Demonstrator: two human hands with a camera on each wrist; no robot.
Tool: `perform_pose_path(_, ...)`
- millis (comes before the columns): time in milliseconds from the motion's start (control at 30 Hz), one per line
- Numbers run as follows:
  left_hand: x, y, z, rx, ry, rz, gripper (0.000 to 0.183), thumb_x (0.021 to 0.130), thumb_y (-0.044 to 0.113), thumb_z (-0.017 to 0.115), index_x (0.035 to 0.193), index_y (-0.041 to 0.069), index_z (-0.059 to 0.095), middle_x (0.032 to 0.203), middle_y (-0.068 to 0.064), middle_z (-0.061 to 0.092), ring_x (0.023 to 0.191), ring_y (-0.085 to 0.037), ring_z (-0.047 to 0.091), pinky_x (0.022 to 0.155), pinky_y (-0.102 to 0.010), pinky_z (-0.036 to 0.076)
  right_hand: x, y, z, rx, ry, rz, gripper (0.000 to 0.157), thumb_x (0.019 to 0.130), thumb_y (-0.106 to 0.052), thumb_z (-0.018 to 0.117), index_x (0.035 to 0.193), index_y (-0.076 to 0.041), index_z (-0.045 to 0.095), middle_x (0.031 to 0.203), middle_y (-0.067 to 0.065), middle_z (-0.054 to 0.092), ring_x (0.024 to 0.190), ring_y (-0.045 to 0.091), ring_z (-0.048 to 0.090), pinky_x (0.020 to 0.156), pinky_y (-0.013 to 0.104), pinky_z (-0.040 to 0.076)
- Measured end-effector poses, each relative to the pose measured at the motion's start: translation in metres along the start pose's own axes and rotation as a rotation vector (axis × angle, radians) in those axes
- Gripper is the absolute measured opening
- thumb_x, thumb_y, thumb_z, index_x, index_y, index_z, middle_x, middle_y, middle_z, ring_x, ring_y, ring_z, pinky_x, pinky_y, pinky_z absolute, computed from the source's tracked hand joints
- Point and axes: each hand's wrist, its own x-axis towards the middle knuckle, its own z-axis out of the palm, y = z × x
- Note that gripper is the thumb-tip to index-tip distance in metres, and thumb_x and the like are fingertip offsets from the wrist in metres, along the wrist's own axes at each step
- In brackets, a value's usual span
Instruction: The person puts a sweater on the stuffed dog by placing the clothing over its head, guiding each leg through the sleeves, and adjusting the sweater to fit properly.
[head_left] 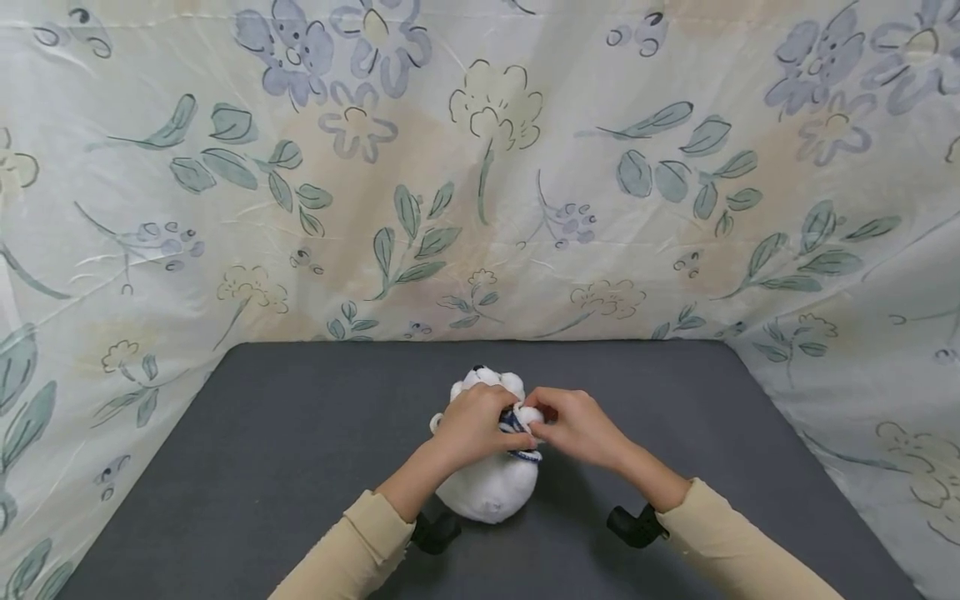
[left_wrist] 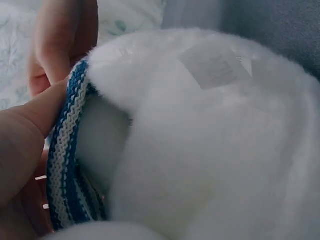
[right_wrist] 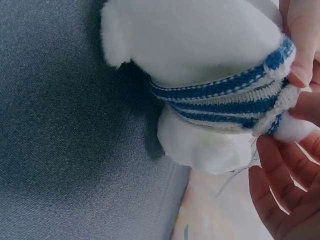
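A white plush toy [head_left: 487, 492] with rounded ears lies on the table between both hands. Around its upper body is a small blue-and-white striped knitted sweater [right_wrist: 220, 106]. My left hand [head_left: 471, 427] reaches over the toy and grips the sweater's edge; in the left wrist view the thumb presses on the striped band [left_wrist: 64, 150], which stands away from the fur. From the other side, my right hand [head_left: 583, 427] pinches the knitted trim of an opening, where a white paw [right_wrist: 292, 128] pokes out. A white label [left_wrist: 215, 65] is on the toy's fur.
The dark grey table [head_left: 315, 417] runs back to a flower-printed cloth [head_left: 495, 208], which also hangs at both sides. A black wrist device [head_left: 636, 527] sits below the right wrist, another [head_left: 435, 533] below the left.
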Motion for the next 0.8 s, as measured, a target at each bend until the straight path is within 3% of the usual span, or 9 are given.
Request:
perform_pose_path(267,-0.0006,0.0021,0.0029,0.052,-0.015,-0.024,0.043,0.071,0.048,0.074,0.099,0.017,0.069,0.092,0.005,0.064,0.08,-0.01,0.054,0.063,-0.024,0.04,-0.0012,-0.0001,0.0,0.013,0.017,0.003,0.013,0.082,-0.009,0.063,0.089,-0.02,0.064,0.079,-0.01,0.058,0.064,0.004,0.05,0.057,0.022,0.044)
perform_pose_path(467,-0.0024,0.0035,0.0038,0.139,0.018,-0.008,0.038,0.069,0.048,0.076,0.091,0.017,0.07,0.081,0.005,0.062,0.076,-0.013,0.056,0.061,-0.027,0.042,-0.0016,-0.0018,0.0013,0.014,0.038,-0.01,0.012,0.081,-0.011,0.066,0.087,-0.021,0.065,0.08,-0.012,0.059,0.066,0.003,0.052,0.059,0.021,0.045)
perform_pose_path(700,-0.0036,0.0033,0.0056,0.24,0.021,-0.021,0.048,0.071,0.046,0.074,0.106,0.015,0.069,0.097,0.002,0.065,0.086,-0.018,0.056,0.075,-0.036,0.046,-0.0009,-0.0028,0.004,0.017,0.073,-0.008,0.011,0.08,-0.011,0.068,0.085,-0.021,0.065,0.082,-0.01,0.061,0.069,0.002,0.054,0.06,0.021,0.047)
perform_pose_path(800,-0.0036,0.0027,0.0067,0.274,0.018,-0.032,0.047,0.07,0.046,0.075,0.106,0.017,0.069,0.096,0.003,0.064,0.087,-0.018,0.056,0.077,-0.037,0.045,-0.0007,-0.0028,0.0053,0.008,0.091,-0.019,0.012,0.08,-0.009,0.067,0.084,-0.02,0.065,0.081,-0.01,0.06,0.069,0.002,0.054,0.06,0.021,0.047)
